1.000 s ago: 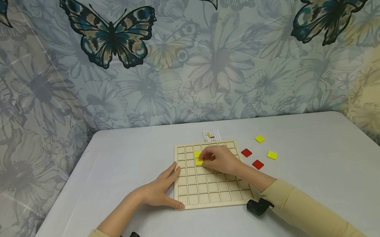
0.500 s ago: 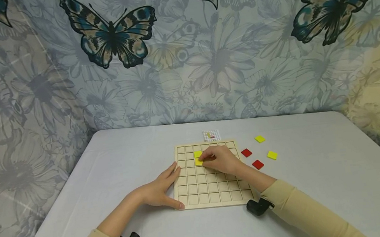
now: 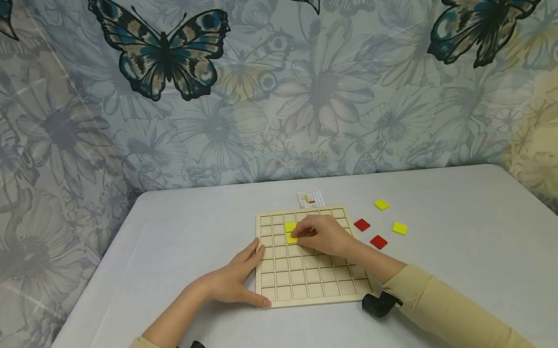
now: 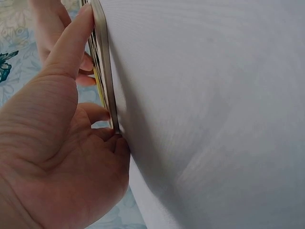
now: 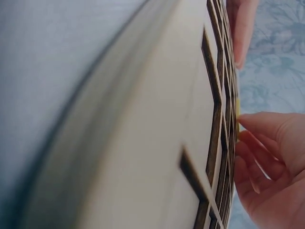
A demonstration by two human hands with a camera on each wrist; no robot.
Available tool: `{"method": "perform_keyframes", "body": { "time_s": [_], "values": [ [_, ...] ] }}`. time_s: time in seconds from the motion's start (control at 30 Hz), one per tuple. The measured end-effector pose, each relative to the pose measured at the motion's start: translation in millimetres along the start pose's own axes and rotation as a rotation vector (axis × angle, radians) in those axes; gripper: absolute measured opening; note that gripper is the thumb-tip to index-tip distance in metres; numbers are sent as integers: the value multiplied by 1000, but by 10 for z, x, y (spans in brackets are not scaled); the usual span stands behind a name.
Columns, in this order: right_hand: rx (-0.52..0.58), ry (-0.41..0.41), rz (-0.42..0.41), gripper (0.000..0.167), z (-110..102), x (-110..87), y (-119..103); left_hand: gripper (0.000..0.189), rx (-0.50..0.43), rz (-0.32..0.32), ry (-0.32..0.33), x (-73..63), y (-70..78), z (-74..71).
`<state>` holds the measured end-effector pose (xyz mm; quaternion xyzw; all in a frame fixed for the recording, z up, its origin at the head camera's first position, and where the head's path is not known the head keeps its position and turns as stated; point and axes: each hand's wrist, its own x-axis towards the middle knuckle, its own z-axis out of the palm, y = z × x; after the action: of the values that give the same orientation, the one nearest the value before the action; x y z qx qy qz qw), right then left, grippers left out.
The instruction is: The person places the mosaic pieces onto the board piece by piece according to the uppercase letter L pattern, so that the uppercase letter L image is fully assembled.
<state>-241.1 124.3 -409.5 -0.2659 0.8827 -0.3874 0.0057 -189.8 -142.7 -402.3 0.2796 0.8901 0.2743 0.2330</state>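
A pale wooden grid board (image 3: pixel 299 292) lies on the white table. Two yellow square tiles sit one behind the other in its upper left part: the far tile (image 3: pixel 290 226) and the near tile (image 3: pixel 292 240). My right hand (image 3: pixel 326 236) reaches over the board, curled, its thumb and forefinger pinching at the near tile and partly covering it. In the right wrist view a yellow edge (image 5: pixel 238 107) shows at the fingertips. My left hand (image 3: pixel 231 281) rests spread against the board's left side, thumb at the near corner; the left wrist view shows the thumb (image 4: pixel 71 45) straight along the edge.
Right of the board lie two red tiles, one farther (image 3: pixel 362 225) and one nearer (image 3: pixel 378 242), and two loose yellow tiles, one farther (image 3: pixel 382 204) and one nearer (image 3: pixel 399 228). Behind the board is a small printed grid card (image 3: pixel 310 199). A butterfly-patterned backdrop (image 3: pixel 272 111) rises behind the table.
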Motion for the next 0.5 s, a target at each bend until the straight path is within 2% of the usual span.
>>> {"method": "perform_keyframes", "body": {
  "time_s": [0.23, 0.5],
  "values": [
    [44, 13, 99, 14, -57, -12, -47, 117, 11, 4, -4, 7, -4, 3],
    [119, 65, 172, 19, -277, -86, -55, 118, 16, -6, 1, 10, -9, 11]
  ]
}}
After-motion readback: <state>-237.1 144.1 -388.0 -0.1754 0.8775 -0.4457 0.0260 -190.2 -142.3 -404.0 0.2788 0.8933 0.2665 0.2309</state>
